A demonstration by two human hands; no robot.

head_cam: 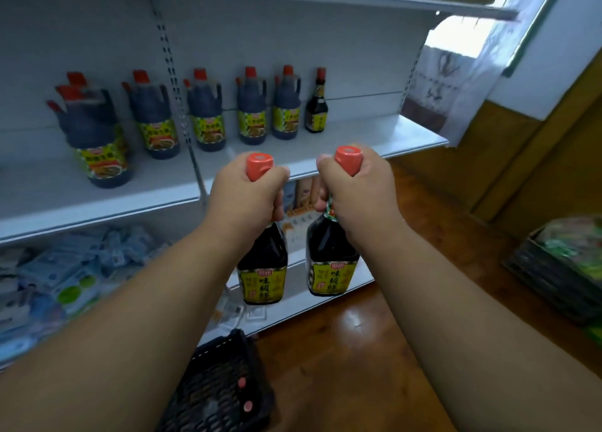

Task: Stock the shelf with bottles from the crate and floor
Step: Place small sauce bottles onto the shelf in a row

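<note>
Landmark: we place everything against the middle shelf [325, 158], the white board that runs across at the height of our hands.
Far left on the shelf: a row of dark jugs [156, 119] with red caps stands along the back, running rightward toward the open end.
End of the row: one slim bottle [316, 106] stands just right of the last jug, and right of it the board is bare.
Left hand [247, 197]: our fingers are curled tight round the neck of the left bottle [262, 268], just under its red cap; the bottle hangs upright, in front of and below the shelf's front edge.
Right hand [355, 200]: wrapped the same way round the neck of the right bottle [332, 262], which hangs upright just beside the other without touching it.
Below the shelf: the black crate [215, 389] sits on the wooden floor near our feet, and we see two red caps inside it.
Step in hand: we judge we are carrying a pair up from the crate, neither yet set down.
Next move: we would lift both clear of the front edge, then stand them on the bare stretch right of the slim bottle, keeping their bases level so neither tips.
</note>
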